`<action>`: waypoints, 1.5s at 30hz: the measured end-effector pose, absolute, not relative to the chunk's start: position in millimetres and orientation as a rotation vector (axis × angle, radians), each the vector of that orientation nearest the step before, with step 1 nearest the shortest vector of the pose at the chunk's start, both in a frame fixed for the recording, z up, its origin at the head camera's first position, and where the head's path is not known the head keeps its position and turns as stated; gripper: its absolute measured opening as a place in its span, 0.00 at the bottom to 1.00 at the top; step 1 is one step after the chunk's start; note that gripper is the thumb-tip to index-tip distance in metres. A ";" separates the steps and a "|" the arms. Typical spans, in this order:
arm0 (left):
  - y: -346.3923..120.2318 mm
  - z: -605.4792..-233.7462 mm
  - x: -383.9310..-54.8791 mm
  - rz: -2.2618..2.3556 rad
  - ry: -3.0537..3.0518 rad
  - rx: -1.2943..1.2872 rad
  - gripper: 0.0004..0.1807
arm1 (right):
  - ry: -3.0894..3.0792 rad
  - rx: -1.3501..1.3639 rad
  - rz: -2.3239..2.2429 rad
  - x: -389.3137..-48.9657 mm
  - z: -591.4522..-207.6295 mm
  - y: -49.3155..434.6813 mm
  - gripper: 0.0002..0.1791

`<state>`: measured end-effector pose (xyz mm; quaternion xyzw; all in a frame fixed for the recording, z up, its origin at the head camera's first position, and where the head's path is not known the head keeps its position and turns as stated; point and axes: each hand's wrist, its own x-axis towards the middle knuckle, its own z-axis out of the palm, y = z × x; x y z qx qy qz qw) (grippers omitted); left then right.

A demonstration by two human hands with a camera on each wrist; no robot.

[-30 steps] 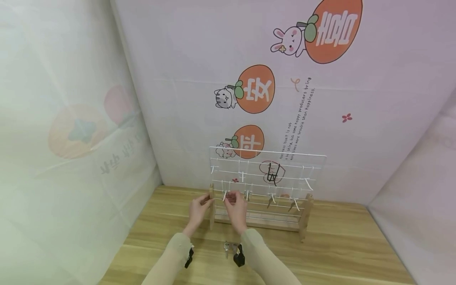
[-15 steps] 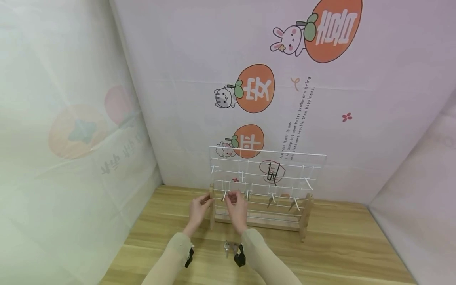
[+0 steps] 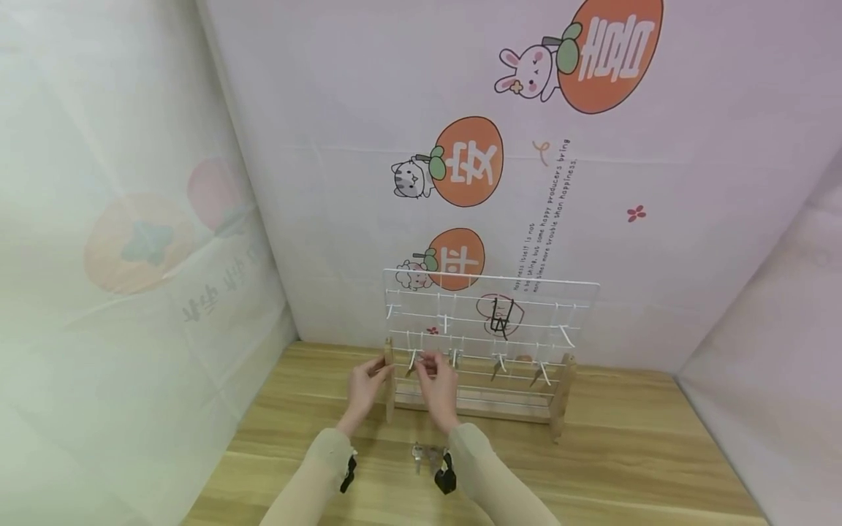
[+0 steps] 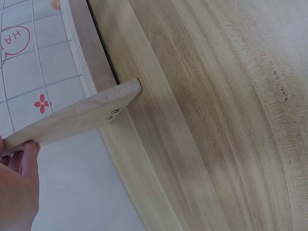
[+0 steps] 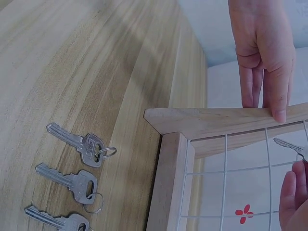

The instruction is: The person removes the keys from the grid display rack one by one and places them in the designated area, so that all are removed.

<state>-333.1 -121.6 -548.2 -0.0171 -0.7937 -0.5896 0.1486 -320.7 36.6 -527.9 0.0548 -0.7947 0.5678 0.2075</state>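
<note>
My left hand (image 3: 362, 387) grips the left wooden post (image 4: 72, 115) of a white wire grid rack (image 3: 473, 394), thumb and fingers on its two sides. Beside the leftmost lower hook, my right hand (image 3: 439, 383) has its fingers curled at the ring of a silver key (image 5: 288, 145). The key's blade points down in front of the grid; the right wrist view's edge cuts off its bow and part of the hand. More keys hang from the other lower hooks, among them a key (image 3: 498, 369) right of the middle.
Several silver keys with rings lie on the wooden table (image 3: 631, 438), including a key (image 5: 77, 185) before the rack. A black hook piece (image 3: 502, 316) sits high on the grid, with white hooks beside it. Printed cloth walls (image 3: 342, 219) enclose the table.
My right fingers have shifted slightly right from the leftmost hook, and the key there now shows below it. The left hand stays on the post. The head view has tilted a little.
</note>
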 end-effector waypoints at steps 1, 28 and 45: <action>-121.7 -547.3 -333.1 -1.698 -2.279 -0.051 0.19 | -2.215 0.156 1.583 -320.7 -527.8 37.0 0.08; -121.8 -550.0 -332.4 -1.664 -2.281 -0.027 0.18 | -2.229 0.264 1.683 -302.7 -522.9 44.1 0.04; -119.8 -548.8 -332.4 -1.690 -2.280 -0.022 0.19 | -2.280 0.313 1.685 -297.0 -517.2 48.6 0.02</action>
